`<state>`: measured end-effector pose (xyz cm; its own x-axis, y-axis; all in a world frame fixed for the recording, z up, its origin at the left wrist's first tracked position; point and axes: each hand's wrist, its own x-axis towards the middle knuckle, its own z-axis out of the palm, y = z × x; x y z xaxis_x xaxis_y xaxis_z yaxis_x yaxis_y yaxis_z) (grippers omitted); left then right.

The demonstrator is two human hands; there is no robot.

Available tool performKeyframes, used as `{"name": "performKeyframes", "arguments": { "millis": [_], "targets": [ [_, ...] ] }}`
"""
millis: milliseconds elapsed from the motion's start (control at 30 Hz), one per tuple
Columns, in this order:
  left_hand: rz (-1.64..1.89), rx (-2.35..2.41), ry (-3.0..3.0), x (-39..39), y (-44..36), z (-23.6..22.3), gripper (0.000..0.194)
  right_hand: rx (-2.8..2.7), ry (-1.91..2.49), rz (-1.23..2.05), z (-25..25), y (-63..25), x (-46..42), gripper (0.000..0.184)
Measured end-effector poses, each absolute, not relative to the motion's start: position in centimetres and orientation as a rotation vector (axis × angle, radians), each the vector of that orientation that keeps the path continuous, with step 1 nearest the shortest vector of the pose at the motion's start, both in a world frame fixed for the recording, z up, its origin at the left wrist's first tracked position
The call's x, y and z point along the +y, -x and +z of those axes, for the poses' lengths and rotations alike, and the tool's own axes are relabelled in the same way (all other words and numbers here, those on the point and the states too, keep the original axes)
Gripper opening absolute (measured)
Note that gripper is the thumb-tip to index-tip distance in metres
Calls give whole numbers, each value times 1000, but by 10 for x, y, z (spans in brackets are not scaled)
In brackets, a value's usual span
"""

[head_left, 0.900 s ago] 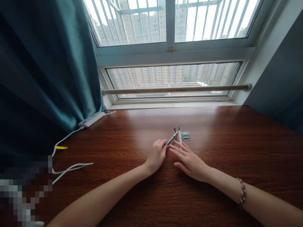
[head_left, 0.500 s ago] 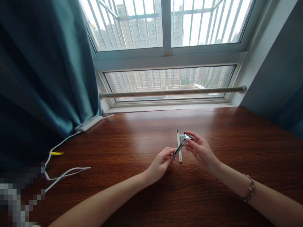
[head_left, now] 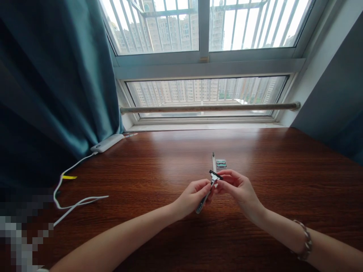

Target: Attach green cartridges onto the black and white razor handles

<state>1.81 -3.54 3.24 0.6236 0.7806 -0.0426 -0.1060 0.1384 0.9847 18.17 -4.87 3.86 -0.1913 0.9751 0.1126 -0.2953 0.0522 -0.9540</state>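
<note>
Over the wooden table (head_left: pixel 159 158), my left hand (head_left: pixel 193 195) grips a razor (head_left: pixel 201 204) by the upper part of its dark, silvery handle, whose end points down towards me. My right hand (head_left: pixel 236 189) is closed at the razor's head, its fingertips touching the right side. Just beyond the hands lies a slim pale toothbrush (head_left: pixel 213 161) with a dark-bristled far end; my hands and the razor cover its near end. Beside it on the right rests a small clear case of razor cartridges (head_left: pixel 221 163) with green strips.
A white power strip or adapter (head_left: pixel 107 142) lies at the back left, its white cable (head_left: pixel 70 159) looping along the table's left side. A yellow tag (head_left: pixel 69 177) is near the cable. Blue curtains (head_left: pixel 85 75) hang on the left, and a barred window (head_left: pixel 210 109) is behind the table.
The razor has come nearer to me and turned more upright. My left hand has shifted up its handle towards the head. The cartridge case is now uncovered. The camera has shifted slightly.
</note>
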Motion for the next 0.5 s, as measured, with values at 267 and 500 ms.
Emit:
{"name": "performKeyframes", "arguments": {
  "millis": [267,500],
  "targets": [
    [606,625,-927,-32,-13,43,36,-1211,848,1477,31,-186,-39,35],
    [539,612,-942,-29,-11,46,34,-1186,830,1551,29,-188,-40,34]
  ]
}}
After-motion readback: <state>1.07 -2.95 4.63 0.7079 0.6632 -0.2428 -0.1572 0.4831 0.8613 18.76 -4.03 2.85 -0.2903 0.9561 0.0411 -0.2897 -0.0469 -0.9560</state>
